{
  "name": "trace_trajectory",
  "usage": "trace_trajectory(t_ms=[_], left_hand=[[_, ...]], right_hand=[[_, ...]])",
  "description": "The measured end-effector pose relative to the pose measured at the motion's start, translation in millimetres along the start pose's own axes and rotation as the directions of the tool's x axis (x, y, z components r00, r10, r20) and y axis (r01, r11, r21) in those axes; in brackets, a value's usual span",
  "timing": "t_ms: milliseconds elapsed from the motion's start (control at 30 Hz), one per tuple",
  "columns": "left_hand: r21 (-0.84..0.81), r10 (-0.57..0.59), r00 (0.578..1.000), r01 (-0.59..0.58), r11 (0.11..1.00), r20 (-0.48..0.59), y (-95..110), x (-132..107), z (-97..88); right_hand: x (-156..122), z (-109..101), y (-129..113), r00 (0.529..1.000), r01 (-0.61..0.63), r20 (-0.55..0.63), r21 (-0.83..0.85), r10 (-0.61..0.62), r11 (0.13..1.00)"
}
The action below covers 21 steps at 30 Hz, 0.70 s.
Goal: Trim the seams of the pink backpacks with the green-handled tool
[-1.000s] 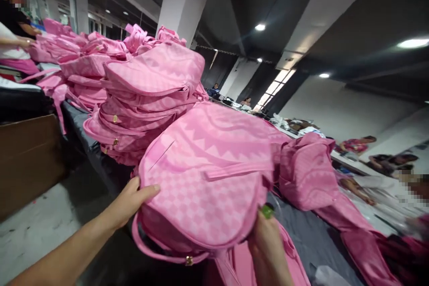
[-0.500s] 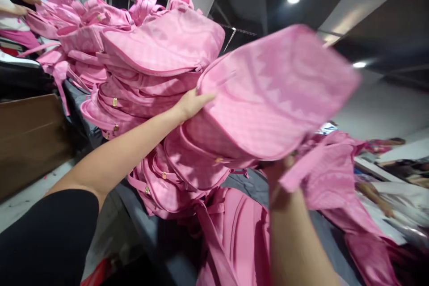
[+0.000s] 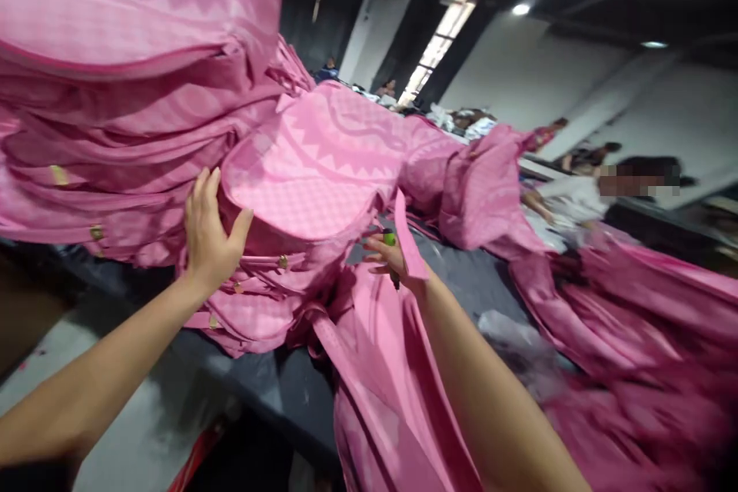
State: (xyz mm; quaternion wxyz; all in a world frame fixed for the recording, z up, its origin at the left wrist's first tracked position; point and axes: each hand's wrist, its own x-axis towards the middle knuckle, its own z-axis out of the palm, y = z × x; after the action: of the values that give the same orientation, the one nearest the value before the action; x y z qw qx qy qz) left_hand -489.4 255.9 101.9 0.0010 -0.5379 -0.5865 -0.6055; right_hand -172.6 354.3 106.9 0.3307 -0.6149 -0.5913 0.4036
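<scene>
My left hand (image 3: 211,234) is open, with its fingers stretched flat against the side of a low stack of pink backpacks (image 3: 259,284). The top backpack (image 3: 311,169) lies flat on that stack and shows a checker and zigzag pattern. My right hand (image 3: 392,261) hovers just right of the stack with a small green-topped object (image 3: 390,240) pinched in it. A pink strap (image 3: 408,234) drapes over that wrist. Both hands are off the top backpack's upper face.
A taller pile of pink backpacks (image 3: 115,92) fills the upper left. More pink bags (image 3: 634,323) and a plastic wrapper (image 3: 507,327) lie on the dark grey table (image 3: 473,284). Other people (image 3: 576,184) work at the table's far end. Floor (image 3: 138,415) shows lower left.
The pink backpack that both hands lifted now lies on the low stack. My left hand moved to the stack's side and my right hand came off the bag. The view swung right.
</scene>
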Motion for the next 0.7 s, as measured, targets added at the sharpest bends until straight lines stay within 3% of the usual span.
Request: trace_trajectory(t_ms=[33,67,133,200,233,333,400,467,567,600,633,700], left_hand=[[0.041,0.18,0.984,-0.18,0.983,0.015,11,-21,-0.4],[0.02,0.336,0.939,-0.339,0.941,0.075,21,-44,0.7],[-0.167,0.559,0.776,-0.534,0.829,0.293,37,-91,7.6],[-0.338,0.644,0.604,-0.55,0.763,0.47,46,-130,20.2],[-0.372,0.636,0.561,-0.521,0.769,0.53,49,-143,28.2],[-0.379,0.558,0.56,-0.412,0.829,0.612,60,-162,56.5],[-0.448,0.588,0.489,-0.381,0.809,0.644,79,-164,76.8],[-0.519,0.635,0.35,-0.374,0.769,0.689,108,-170,96.3],[-0.465,0.566,0.161,-0.416,0.782,0.808,151,-195,119.7],[-0.405,0.505,0.134,-0.441,0.801,0.852,158,-206,125.0],[-0.335,0.441,0.137,-0.467,0.818,0.887,161,-216,129.0],[-0.197,0.347,0.228,-0.498,0.844,0.91,151,-231,133.0]], right_hand=[[-14,-13,11,0.999,-0.033,-0.02,-0.049,0.032,0.998],[-31,-27,23,0.997,-0.062,-0.054,-0.102,0.057,0.993],[-73,-60,51,0.982,-0.118,-0.167,-0.212,0.083,0.97],[-124,-98,83,0.943,-0.208,-0.314,-0.306,0.108,0.929],[-152,-117,100,0.913,-0.267,-0.388,-0.337,0.126,0.903],[-234,-158,151,0.798,-0.451,-0.571,-0.349,0.195,0.822],[-278,-165,181,0.738,-0.535,-0.627,-0.315,0.251,0.784],[-309,-153,204,0.709,-0.569,-0.64,-0.272,0.296,0.777],[-340,-105,226,0.698,-0.552,-0.646,-0.211,0.309,0.807],[-350,-85,230,0.697,-0.54,-0.649,-0.193,0.306,0.82],[-362,-63,233,0.707,-0.522,-0.637,-0.178,0.307,0.834],[-385,-23,236,0.742,-0.487,-0.587,-0.142,0.323,0.861]])
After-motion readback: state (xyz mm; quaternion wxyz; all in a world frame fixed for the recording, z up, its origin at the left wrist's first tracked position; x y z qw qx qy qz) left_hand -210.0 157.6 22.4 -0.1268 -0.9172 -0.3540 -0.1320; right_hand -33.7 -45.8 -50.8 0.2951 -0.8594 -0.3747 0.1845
